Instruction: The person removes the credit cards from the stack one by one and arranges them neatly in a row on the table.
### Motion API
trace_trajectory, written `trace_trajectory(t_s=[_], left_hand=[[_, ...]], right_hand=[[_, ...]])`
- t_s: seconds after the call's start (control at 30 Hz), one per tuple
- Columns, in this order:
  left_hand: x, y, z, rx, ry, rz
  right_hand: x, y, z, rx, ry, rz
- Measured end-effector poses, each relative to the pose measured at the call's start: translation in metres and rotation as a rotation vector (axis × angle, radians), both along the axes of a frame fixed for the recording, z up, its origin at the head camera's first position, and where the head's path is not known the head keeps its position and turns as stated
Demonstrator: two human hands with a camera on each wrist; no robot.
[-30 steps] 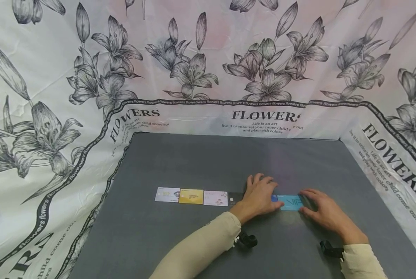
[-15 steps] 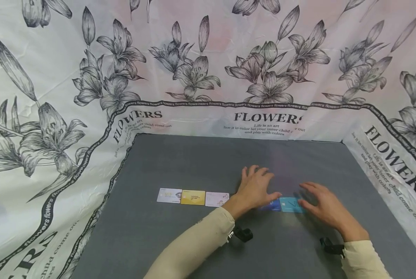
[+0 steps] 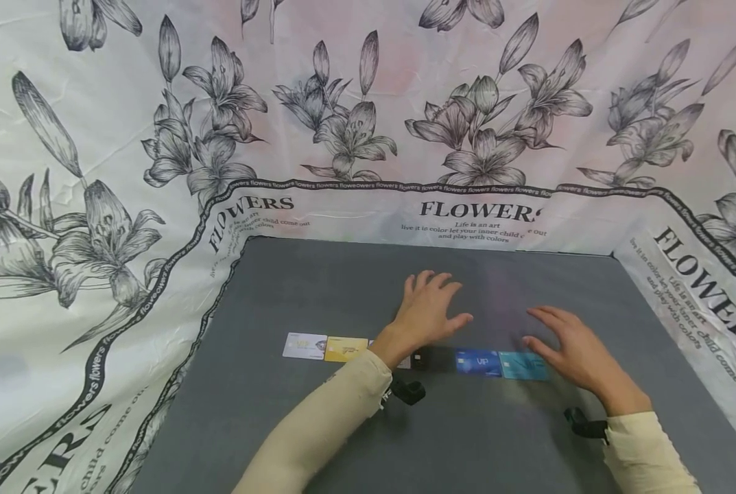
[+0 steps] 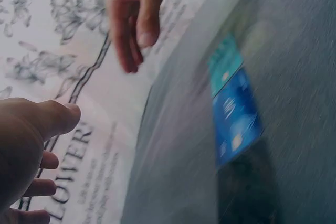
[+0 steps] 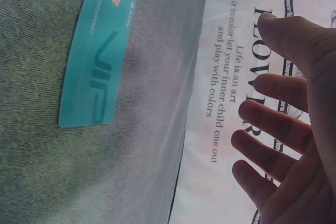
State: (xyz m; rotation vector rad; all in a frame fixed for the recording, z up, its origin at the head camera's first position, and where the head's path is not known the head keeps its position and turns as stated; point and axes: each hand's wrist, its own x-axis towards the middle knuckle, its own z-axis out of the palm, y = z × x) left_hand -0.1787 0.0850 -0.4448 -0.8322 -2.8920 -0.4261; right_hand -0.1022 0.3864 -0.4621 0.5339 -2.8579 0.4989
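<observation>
A row of cards lies on the dark grey table. From the left come a white card (image 3: 304, 346), a yellow card (image 3: 345, 348), a pale card mostly hidden by my left wrist, a black card (image 3: 429, 359), a blue VIP card (image 3: 478, 363) and a teal VIP card (image 5: 97, 61). My left hand (image 3: 426, 310) is raised above the black card's part of the row, fingers spread, holding nothing. To the right, my right hand (image 3: 580, 351) hovers by the teal card's right end, its fingers extended and apart from the card.
White cloth (image 3: 466, 154) printed with flowers and lettering hangs behind the table (image 3: 343, 288) and along both sides. Each forearm wears a pale sleeve (image 3: 318, 415), with a black strap (image 3: 407, 392) at the wrist.
My left hand has lifted off the row and moved up and leftward, uncovering the blue card and part of the black one. My right hand has risen away from the teal card.
</observation>
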Motion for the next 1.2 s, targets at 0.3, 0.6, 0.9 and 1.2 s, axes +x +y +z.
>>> trace_trajectory(t_s=[0.3,0.6,0.9,1.2], left_hand=[[-0.014,-0.037,0.010,0.027,0.004,0.044],[-0.027,-0.075,0.013,-0.011,0.035,0.072],[-0.038,-0.128,0.010,-0.015,0.053,0.102],[-0.047,-0.169,0.007,-0.008,0.047,0.158]], right_hand=[[-0.008,0.003,0.004,0.007,0.046,-0.028],[-0.020,0.010,0.007,-0.004,0.114,-0.038],[-0.021,0.020,0.004,0.032,0.145,-0.059],[-0.021,0.027,0.002,0.056,0.154,-0.092]])
